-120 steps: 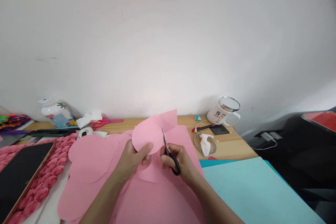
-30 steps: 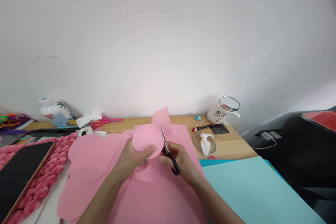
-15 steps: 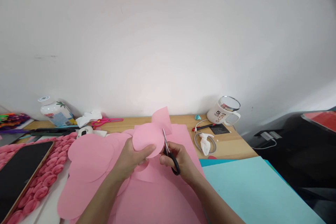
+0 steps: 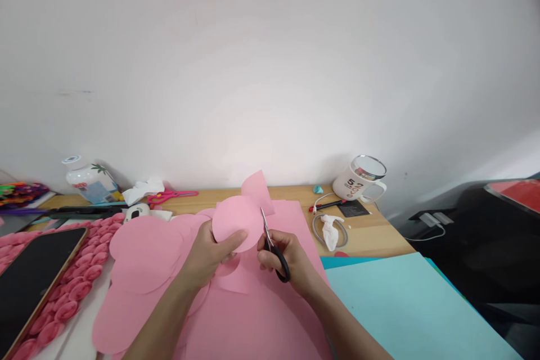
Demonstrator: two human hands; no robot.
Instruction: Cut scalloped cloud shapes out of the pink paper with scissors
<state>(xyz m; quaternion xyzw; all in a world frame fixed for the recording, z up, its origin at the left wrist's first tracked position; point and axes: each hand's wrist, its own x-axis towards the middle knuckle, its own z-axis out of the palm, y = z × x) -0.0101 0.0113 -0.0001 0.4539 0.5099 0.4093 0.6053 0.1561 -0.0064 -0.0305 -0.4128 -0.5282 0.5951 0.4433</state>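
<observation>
My left hand [image 4: 215,250] pinches a rounded piece of pink paper [image 4: 237,219], thumb on top and fingers underneath. In my right hand [image 4: 283,256] is a pair of scissors [image 4: 280,263] with black handles, its blades pointing up along the paper's right edge. A curled pink strip [image 4: 258,191] rises behind the round piece, next to the blade tips. Beneath both hands lie large pink sheets [image 4: 257,326]. Cut pink paper shapes with rounded edges [image 4: 147,253] overlap in a pile to the left of my left hand.
Light blue sheets [image 4: 413,298] lie at the right. A white mug [image 4: 358,180], a grey cable [image 4: 346,234] and a crumpled tissue [image 4: 330,230] sit at the back right. Pink scissors [image 4: 169,196], a white bottle [image 4: 90,180] and a phone [image 4: 36,281] on a pink mat are left.
The round paper has turned slightly in my left hand, and the curled strip behind it has shifted a little left. Both hands stay almost in place.
</observation>
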